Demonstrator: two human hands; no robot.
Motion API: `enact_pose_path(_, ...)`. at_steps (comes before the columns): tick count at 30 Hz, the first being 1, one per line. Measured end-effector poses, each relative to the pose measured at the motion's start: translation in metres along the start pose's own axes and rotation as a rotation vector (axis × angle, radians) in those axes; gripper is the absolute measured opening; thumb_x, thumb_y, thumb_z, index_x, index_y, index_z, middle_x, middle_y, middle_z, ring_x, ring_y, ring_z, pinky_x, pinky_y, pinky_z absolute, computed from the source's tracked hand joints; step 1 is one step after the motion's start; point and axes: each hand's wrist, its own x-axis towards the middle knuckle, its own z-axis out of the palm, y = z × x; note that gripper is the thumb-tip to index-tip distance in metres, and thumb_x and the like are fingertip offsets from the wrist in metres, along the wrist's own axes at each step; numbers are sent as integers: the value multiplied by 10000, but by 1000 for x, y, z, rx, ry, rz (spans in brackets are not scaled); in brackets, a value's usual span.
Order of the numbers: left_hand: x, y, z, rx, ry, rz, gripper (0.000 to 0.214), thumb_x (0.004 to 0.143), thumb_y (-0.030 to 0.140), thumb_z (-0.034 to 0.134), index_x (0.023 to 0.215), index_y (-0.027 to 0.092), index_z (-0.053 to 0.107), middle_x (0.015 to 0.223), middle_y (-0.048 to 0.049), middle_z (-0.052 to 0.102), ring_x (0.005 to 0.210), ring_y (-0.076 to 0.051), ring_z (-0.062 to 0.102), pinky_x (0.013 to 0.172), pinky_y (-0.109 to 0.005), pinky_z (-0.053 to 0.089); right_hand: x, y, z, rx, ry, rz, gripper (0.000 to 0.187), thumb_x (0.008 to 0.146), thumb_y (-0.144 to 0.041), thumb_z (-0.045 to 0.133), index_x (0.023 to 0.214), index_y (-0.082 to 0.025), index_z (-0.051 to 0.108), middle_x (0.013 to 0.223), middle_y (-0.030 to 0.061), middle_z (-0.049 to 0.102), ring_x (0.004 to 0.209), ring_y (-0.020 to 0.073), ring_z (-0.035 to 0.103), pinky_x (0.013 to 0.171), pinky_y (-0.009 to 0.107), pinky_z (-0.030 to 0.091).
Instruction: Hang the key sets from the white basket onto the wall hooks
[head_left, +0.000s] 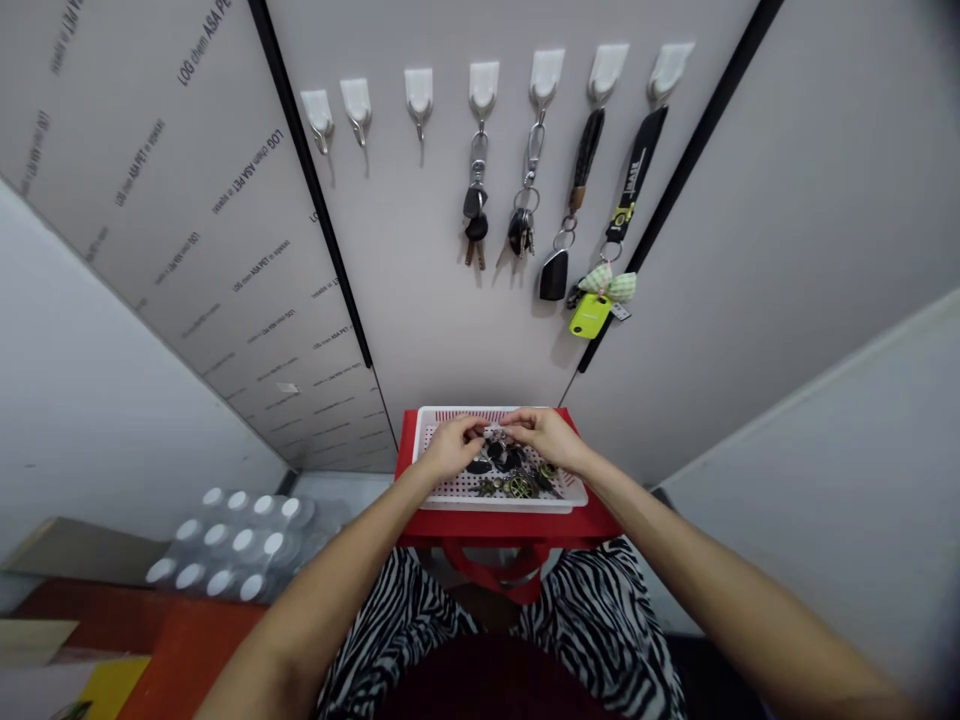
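A white perforated plastic basket [510,503] rests on a red stand in front of me, holding a jumble of keys, dark fobs and bronze-coloured trinkets [519,486]. Over its left side, my left hand [455,446] curls its thumb and fingers inward. Opposite it, my right hand [547,436] reaches in with fingertips drawn together. The two sets of fingertips almost meet above a dark, shiny bunch of keys [496,450]. Something small seems pinched between them, too fine to make out.
White adhesive hooks [484,88] line the panel ahead; several carry keys, including a lime-green fob [590,316] on a black strap. Three hooks at left are bare. Bottles with white caps [242,541] stand lower left beside an orange-red surface [195,650]. A red strap [495,580] hangs below the basket.
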Motion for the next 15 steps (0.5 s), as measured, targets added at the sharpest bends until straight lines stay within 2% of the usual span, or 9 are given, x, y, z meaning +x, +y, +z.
enact_pose_path(3, 0, 1, 1, -124, -34, 2, 366, 579, 84, 445, 933, 158, 499, 874, -35, 546, 721, -93, 486, 676, -212, 387, 2, -9, 1, 165, -40, 6, 284, 580, -279, 498, 824, -133, 504, 567, -26, 515, 515, 65, 458, 517, 199, 355)
enact_pose_path(5, 0, 2, 0, -221, -25, -12, 333, 586, 101, 457, 912, 144, 512, 887, -43, 548, 745, -100, 487, 687, -214, 382, 2, -15, 2, 214, -65, -9, 283, 570, -270, 512, 818, -135, 501, 589, -23, 521, 530, 63, 464, 533, 202, 357)
enact_pose_path(10, 2, 8, -7, -438, 23, -118, 144, 609, 190, 474, 683, 101, 560, 669, -19, 568, 615, -84, 478, 618, -204, 373, 7, -30, 3, 239, -72, -61, 245, 560, -243, 523, 775, -128, 500, 593, -25, 519, 523, 55, 454, 533, 201, 346)
enact_pose_path(15, 10, 17, -20, -620, 94, -166, 119, 569, 200, 519, 626, 98, 541, 534, 29, 497, 497, -43, 405, 506, -166, 326, 18, -47, 2, 228, 21, -86, 225, 562, -249, 518, 751, -129, 499, 537, -39, 506, 487, 56, 442, 521, 209, 344)
